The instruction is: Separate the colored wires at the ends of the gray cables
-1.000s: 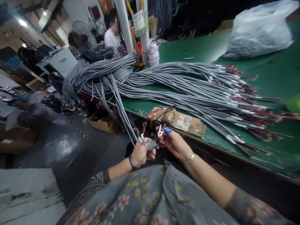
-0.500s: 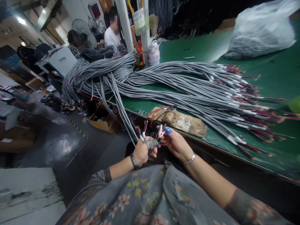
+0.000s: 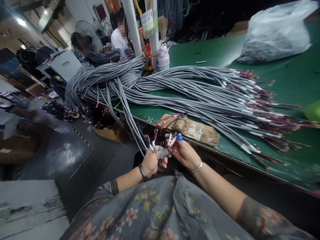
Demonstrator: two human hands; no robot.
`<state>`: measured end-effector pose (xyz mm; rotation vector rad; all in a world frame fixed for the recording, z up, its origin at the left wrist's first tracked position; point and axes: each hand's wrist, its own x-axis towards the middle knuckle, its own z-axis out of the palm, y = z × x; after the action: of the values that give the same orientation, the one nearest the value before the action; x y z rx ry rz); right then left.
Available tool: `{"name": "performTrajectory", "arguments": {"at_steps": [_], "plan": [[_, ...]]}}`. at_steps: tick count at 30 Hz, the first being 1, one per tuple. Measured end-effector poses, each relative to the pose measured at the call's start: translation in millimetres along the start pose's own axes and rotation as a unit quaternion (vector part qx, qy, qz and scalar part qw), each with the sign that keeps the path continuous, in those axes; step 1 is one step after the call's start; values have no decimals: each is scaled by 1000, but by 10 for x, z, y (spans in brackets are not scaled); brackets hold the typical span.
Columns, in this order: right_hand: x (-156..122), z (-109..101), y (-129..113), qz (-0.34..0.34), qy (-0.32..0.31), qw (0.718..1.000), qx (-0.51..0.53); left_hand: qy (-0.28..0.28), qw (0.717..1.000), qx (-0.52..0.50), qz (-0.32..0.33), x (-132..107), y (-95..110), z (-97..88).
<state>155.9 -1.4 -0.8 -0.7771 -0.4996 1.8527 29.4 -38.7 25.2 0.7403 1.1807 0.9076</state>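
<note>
My left hand (image 3: 152, 162) is closed around the ends of a few grey cables (image 3: 130, 123) that hang down from the table edge, their coloured wire tips sticking up above the fist. A grey wrap covers one finger. My right hand (image 3: 183, 152) is closed in a pinch on a small white and pink clip (image 3: 171, 139), with a blue cap on a fingertip, right beside the wire tips. Both hands are in front of the green table (image 3: 295, 83).
A big heap of grey cables (image 3: 190, 86) with stripped coloured ends (image 3: 265, 110) covers the table. A worn wooden block (image 3: 191, 128) lies at the edge. A plastic bag (image 3: 272, 33) sits far right. A cardboard box (image 3: 110, 128) stands on the floor. Two people (image 3: 120, 31) sit at the back.
Both hands have shifted up slightly and stay together at the wire ends; the grips are unchanged.
</note>
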Motion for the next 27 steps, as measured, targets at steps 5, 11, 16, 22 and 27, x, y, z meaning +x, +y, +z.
{"name": "performTrajectory", "arguments": {"at_steps": [5, 11, 16, 22, 27], "plan": [[30, -20, 37, -8, 21, 1000, 15, 9, 1000, 18, -10, 8, 1, 7], [17, -23, 60, -7, 21, 1000, 20, 8, 1000, 10, -4, -18, 8, 6], [-32, -30, 2, 22, -21, 1000, 1, 5, 1000, 19, 3, -72, 6, -25], [-46, -39, -22, 5, -14, 1000, -2, 14, 1000, 9, 18, -102, -21, -54], [-67, -40, -29, 2, -7, 1000, -7, 24, 999, 11, 22, -90, -11, -2]]}}
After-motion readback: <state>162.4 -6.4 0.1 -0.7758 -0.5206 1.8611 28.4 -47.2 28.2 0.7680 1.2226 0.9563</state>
